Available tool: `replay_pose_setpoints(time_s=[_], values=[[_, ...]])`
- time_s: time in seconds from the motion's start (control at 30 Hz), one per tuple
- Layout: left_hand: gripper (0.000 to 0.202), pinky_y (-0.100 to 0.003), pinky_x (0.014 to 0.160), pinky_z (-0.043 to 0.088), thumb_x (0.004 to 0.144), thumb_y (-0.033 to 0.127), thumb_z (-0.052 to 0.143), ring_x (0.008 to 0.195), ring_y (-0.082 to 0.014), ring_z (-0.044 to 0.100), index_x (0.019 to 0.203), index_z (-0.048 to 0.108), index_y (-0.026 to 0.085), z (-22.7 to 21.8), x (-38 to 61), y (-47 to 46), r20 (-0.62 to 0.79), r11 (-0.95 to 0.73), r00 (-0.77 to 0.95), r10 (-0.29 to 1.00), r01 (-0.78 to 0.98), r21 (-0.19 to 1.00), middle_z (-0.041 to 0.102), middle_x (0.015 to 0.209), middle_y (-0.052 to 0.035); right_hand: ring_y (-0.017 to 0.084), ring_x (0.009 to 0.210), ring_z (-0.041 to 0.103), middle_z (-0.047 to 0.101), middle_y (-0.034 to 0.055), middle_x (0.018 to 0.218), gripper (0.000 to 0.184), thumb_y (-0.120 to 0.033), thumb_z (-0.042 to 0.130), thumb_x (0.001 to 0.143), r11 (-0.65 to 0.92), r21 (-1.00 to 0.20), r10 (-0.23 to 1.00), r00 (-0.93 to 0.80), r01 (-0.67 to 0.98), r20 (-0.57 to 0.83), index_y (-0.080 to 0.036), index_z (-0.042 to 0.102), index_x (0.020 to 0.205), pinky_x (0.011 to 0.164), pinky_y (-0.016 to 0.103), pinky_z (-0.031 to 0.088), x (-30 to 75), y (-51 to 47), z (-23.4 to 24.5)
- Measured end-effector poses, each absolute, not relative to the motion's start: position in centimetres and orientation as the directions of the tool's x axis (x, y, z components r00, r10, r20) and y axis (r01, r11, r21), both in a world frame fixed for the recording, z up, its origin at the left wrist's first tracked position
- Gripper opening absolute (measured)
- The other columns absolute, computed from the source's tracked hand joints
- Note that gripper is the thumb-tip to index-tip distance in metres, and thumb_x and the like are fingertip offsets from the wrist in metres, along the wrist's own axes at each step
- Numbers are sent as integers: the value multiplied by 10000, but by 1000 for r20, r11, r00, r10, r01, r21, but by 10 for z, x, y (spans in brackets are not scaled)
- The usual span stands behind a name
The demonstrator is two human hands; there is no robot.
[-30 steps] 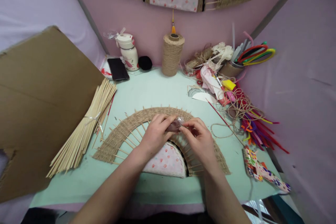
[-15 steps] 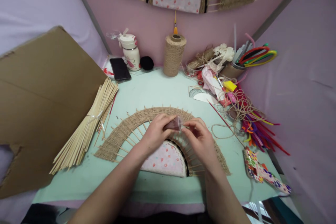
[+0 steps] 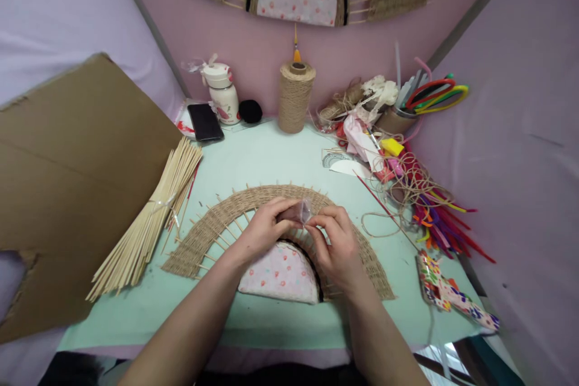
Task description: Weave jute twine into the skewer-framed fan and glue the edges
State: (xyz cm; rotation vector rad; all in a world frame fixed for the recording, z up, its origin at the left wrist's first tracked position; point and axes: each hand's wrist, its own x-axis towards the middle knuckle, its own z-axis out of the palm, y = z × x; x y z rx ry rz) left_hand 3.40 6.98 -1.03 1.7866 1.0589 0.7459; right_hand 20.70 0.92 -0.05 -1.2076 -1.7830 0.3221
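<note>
My left hand (image 3: 266,226) is closed around a small clear plastic bag (image 3: 298,212) that looks dark or purplish inside; what it contains I cannot make out. Thumb and fingertips of my right hand (image 3: 333,241) pinch the bag's edge on its right side. Both hands are above a half-round woven twine piece (image 3: 253,196) lying on the table, with thin sticks radiating through it. At its centre is a half-circle of pale pink fabric (image 3: 280,274) with red dots and a black border, partly hidden by my hands and forearms.
A bundle of thin wooden sticks (image 3: 145,217) and a cardboard sheet (image 3: 85,175) are at left. Behind stand a twine spool (image 3: 296,99), a bottle (image 3: 224,96) and a phone (image 3: 205,122). Tangled twine (image 3: 411,175), pipe cleaners (image 3: 446,223) and a flowered glue gun (image 3: 452,292) lie at right.
My right fingertips have moved slightly down and left along the bag's edge. The bag's end stands more spread out. The whole view has shifted a little.
</note>
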Motion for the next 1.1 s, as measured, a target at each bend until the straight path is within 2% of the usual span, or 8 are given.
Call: replay_pose_setpoints(time_s=[0.2,0.43,0.7,0.87,1.1], values=[[463,-326,901,442,757,79,595,988,-200,584,1194,679,206,-9,33,71,92,-270,453,887,346,899,659,1020,-45,164,936,550,526,38,960,199,-147,515,951,366,-775,892,43,515,450,-237,681,1012,810,315,472,211,10,5],[499,-337,915,439,810,79,572,987,-192,548,1276,628,250,-11,36,64,180,-418,504,845,411,810,623,1019,-38,160,847,556,546,22,883,190,-184,651,869,279,-871,934,96,405,344,-286,765,982,727,306,475,215,12,2],[524,-336,912,446,823,45,533,980,-190,534,1300,601,251,-12,35,63,196,-479,544,816,444,757,604,1016,-42,160,800,557,555,14,835,205,-196,719,787,227,-917,956,105,328,274,-314,789,938,682,302,467,216,16,-1],[483,-337,908,446,827,46,529,983,-195,529,1273,626,204,-10,35,62,192,-486,554,810,449,750,605,1031,-62,163,819,555,559,14,845,182,-196,734,766,211,-927,960,113,309,256,-307,792,898,699,302,461,214,17,-1],[482,-345,895,448,823,34,505,973,-197,523,1259,629,199,-12,37,61,227,-507,537,813,458,730,598,1007,-61,161,803,550,554,33,890,122,-213,727,762,205,-926,958,127,318,256,-273,785,851,606,271,449,211,17,0]])
